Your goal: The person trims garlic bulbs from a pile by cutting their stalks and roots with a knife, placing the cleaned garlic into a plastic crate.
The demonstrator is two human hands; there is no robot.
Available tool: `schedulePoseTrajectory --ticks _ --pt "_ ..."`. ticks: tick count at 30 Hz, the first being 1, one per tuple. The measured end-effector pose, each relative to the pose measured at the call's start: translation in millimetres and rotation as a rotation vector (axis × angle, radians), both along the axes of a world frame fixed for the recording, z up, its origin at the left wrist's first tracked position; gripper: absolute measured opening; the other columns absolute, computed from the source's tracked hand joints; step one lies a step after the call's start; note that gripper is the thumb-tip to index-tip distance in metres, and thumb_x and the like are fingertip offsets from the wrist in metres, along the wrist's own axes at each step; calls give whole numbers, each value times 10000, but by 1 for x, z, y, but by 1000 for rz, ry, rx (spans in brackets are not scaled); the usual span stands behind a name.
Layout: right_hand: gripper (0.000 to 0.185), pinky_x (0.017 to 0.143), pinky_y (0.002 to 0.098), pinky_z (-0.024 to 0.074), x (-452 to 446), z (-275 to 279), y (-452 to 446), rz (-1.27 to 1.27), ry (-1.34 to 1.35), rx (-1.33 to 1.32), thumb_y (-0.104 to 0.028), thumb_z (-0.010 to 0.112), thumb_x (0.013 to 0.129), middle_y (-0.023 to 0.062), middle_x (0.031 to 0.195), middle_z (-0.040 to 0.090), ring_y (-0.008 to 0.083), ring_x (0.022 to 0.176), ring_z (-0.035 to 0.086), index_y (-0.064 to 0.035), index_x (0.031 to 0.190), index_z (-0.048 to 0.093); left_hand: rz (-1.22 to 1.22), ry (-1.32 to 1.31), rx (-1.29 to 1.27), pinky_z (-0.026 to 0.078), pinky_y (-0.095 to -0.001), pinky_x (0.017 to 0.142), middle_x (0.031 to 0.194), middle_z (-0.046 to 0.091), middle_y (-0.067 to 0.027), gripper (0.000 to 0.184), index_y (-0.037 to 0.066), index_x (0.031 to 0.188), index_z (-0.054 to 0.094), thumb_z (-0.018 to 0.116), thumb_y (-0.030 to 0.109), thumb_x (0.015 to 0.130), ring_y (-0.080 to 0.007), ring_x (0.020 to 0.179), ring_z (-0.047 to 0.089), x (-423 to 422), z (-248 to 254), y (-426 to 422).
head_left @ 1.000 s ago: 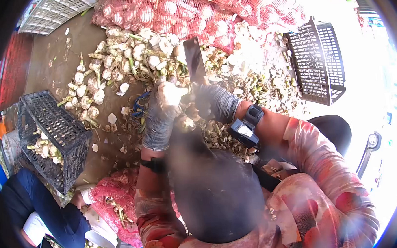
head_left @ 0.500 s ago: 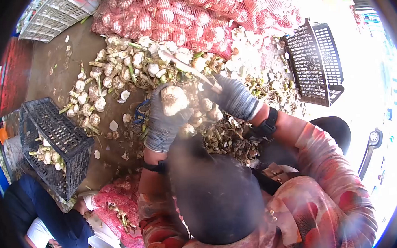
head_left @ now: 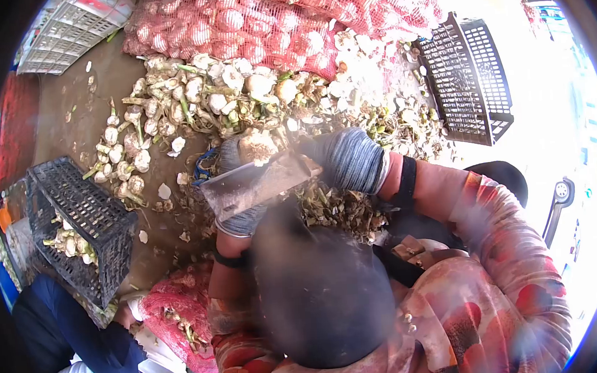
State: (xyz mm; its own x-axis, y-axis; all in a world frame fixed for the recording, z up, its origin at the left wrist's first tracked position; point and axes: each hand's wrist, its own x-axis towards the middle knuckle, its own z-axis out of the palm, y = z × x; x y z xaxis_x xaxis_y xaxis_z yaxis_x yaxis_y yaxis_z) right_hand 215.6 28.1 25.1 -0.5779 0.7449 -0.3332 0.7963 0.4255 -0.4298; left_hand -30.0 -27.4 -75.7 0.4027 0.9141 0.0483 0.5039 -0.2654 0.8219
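Note:
A grey glove covers my left hand point(head_left: 231, 156), whose fingers are wrapped round a garlic bulb point(head_left: 257, 146). In front of that hand lies the broad flat blade of a knife point(head_left: 255, 187), hiding the palm and part of the wrist. My right hand point(head_left: 351, 158), also gloved, is closed on the knife's handle, at the right end of the blade. Just beyond both hands is a heap of garlic bulbs with stems point(head_left: 216, 96). Dry trimmings point(head_left: 344, 211) lie below, between my hands and my knees.
Red mesh sacks of garlic point(head_left: 236, 27) stand behind the heap. A black crate point(head_left: 465, 83) is at the right, another black crate point(head_left: 87, 218) with bulbs inside at the left, and a white crate point(head_left: 71, 36) at upper left. A person in dark sleeves point(head_left: 76, 333) bends at lower left.
The knife has swung down from above the bulb to in front of my left hand, its flat face now showing. The bulb stays in my left hand.

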Motion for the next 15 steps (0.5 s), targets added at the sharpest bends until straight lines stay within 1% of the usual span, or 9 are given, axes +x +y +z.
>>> schedulePoseTrajectory --ticks 1,4,5,6,7,9,11,12,15 --pt "176 593 453 513 3 -5 1 -3 -2 -3 -173 619 777 152 741 644 363 728 663 -83 926 599 -37 46 44 430 -343 1005 1341 521 -138 782 38 1470 248 699 157 842 -219 1197 527 0 7 -2" --pt "199 587 437 517 20 -28 7 16 125 121 -197 584 828 158 715 641 366 699 659 -55 966 572 194 -250 -100 485 -343 903 1151 597 -131 690 18 1364 361 743 133 800 -202 1052 581 24 44 1" --pt "197 584 430 517 23 -32 22 -189 -139 -19 -212 551 870 158 722 644 364 687 654 -43 969 571 264 -310 -158 495 -332 863 1093 589 -120 659 18 1301 390 769 129 774 -191 993 580 30 73 7" --pt "184 603 413 518 54 -58 41 -314 -206 -50 -196 516 910 168 738 645 354 691 654 -34 980 569 335 -371 -205 506 -321 824 1034 581 -108 628 19 1238 419 796 125 747 -181 934 578 34 88 12" --pt "296 537 402 513 83 -84 40 -44 -430 335 -132 512 895 176 886 626 322 654 647 -29 1164 579 334 -364 -201 506 -321 824 1034 581 -108 628 19 1238 419 796 125 747 -181 934 578 33 89 13" --pt "229 607 404 522 66 -57 31 -161 -182 201 -208 529 910 170 809 647 341 692 655 -32 1047 583 429 -337 -296 493 -310 850 1023 561 -75 591 29 1207 430 790 65 740 -157 927 568 32 86 15" --pt "271 631 407 530 39 -27 19 -197 -44 43 -306 565 897 154 760 660 352 709 661 -47 964 604 390 -248 -192 490 -347 880 1113 578 -75 604 34 1277 421 763 132 789 -192 967 588 22 65 21" --pt "260 615 418 527 26 -3 12 -93 126 6 -301 611 851 140 745 657 350 702 662 -69 967 609 225 -50 -56 468 -365 930 1195 563 -85 612 42 1331 399 723 179 831 -220 1037 579 12 45 21" --pt "227 620 429 525 0 27 -5 28 225 72 -260 616 825 141 747 658 347 724 667 -98 984 616 195 -286 -21 453 -347 978 1325 509 -112 682 14 1396 352 712 185 843 -197 1165 527 13 5 5"
